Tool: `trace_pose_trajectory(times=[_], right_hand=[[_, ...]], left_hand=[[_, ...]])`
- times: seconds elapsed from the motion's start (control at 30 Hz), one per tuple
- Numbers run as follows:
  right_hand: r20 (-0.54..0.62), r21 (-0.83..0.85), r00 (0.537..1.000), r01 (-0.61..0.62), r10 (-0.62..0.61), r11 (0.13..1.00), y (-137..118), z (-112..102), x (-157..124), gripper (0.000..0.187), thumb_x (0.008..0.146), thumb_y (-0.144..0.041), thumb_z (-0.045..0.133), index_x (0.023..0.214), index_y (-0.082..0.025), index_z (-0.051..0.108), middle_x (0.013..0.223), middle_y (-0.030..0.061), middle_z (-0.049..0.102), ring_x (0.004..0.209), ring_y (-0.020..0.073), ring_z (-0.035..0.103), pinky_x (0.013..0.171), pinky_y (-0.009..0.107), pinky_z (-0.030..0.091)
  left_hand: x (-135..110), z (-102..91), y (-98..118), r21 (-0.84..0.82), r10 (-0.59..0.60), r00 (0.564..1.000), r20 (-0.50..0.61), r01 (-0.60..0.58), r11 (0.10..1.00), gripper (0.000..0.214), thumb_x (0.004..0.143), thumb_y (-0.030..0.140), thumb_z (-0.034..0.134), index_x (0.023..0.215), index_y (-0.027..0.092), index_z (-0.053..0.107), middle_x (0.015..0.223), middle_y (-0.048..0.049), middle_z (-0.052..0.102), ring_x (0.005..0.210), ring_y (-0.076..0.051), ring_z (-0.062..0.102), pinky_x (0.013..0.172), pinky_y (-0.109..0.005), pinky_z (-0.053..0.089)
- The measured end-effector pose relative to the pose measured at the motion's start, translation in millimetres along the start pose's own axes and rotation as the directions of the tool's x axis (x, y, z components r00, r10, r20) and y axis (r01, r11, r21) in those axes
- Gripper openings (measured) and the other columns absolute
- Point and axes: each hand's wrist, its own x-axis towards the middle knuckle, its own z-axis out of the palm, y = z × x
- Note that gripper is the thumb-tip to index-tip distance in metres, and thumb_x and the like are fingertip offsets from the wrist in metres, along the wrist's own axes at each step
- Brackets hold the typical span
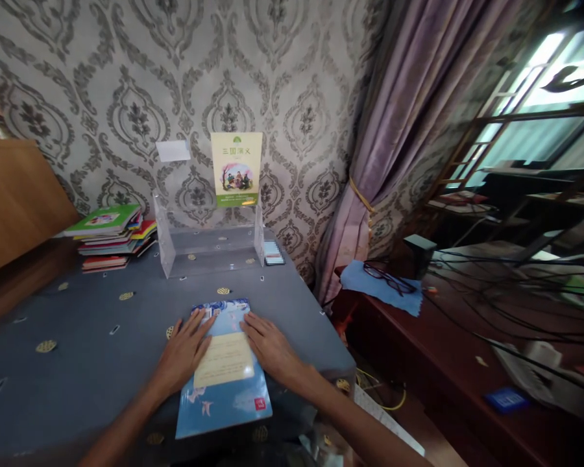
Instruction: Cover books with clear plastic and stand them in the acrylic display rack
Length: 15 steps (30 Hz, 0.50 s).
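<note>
A blue book with a cream text panel lies on the grey patterned tablecloth, close to its front edge. My left hand rests flat on the upper left side of the book, fingers stretched out. On the opposite side, my right hand lies along the book's upper right edge, its fingers extended too. Beyond them stands a clear acrylic stand. A yellow and green book is upright at the stand's right end, and a small white label is at its upper left.
A stack of books sits at the back left beside a wooden cabinet. A phone-like item lies behind the stand's right side. To the right, a dark red table holds glasses on a blue cloth, and tangled cables.
</note>
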Motion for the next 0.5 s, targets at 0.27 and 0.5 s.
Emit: trace_pose_trajectory(times=[0.27,0.5], right_hand=[[0.156,0.107,0.979,0.118,-0.134,0.987,-6.5,-24.0,-67.3,0.072,0.084,-0.004,0.043,0.155,-0.018,0.038,0.161,0.0112,0.037,0.151,0.0224,0.031,0.126,0.049,0.023],[0.166,0.118,0.976,0.122,-0.141,0.986,-14.2,-17.4,-75.7,0.084,0.081,-0.014,0.061,0.159,-0.019,0.030,0.164,0.0137,0.029,0.153,0.0292,0.024,0.125,0.054,0.020]], left_hand=[[-69.9,-3.1,-8.8,-0.088,0.122,0.990,-0.067,-0.128,0.988,0.051,0.103,0.026,0.026,0.149,0.034,0.047,0.155,0.0002,0.048,0.144,-0.023,0.044,0.118,-0.041,0.040],[-105.6,-32.0,-8.8,-0.157,0.178,0.976,0.123,-0.158,0.975,0.062,0.098,0.039,0.039,0.158,0.042,0.022,0.162,0.0046,0.032,0.148,-0.028,0.036,0.121,-0.049,0.033]])
